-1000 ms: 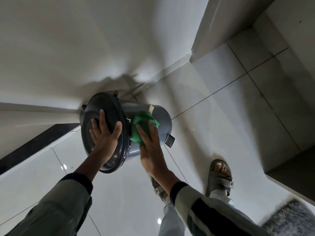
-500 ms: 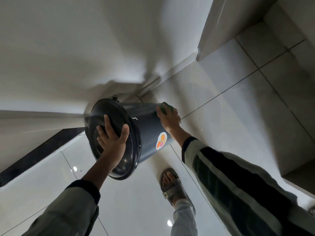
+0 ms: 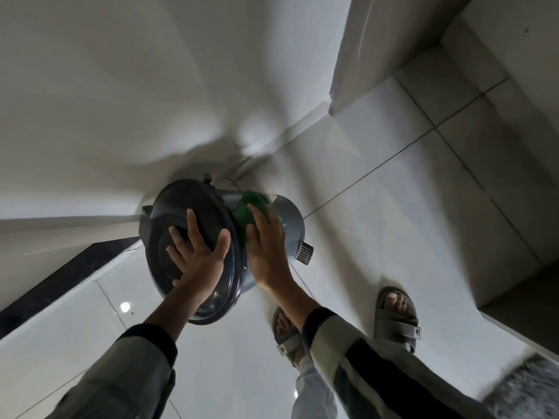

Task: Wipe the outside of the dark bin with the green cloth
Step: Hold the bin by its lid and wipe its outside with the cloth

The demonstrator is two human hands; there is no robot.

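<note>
Bin [image 3: 290, 219] sits on tiled floor [image 3: 393, 213] beside the wall; left hand [image 3: 199, 255] presses spread fingers flat on its lid [image 3: 181, 207], right hand [image 3: 266, 252] presses green cloth [image 3: 251, 207], fingers extended, against its side.

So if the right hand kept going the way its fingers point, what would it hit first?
The green cloth, lying under the right hand on the side of the grey bin. It would push that along the bin; beyond probably comes the wall, though depth is unclear.

Grey-green sleeves [image 3: 121, 379] carry dark cuffs [image 3: 151, 337], the right one dark-striped, above grey strapped sandals [image 3: 396, 323].
</note>
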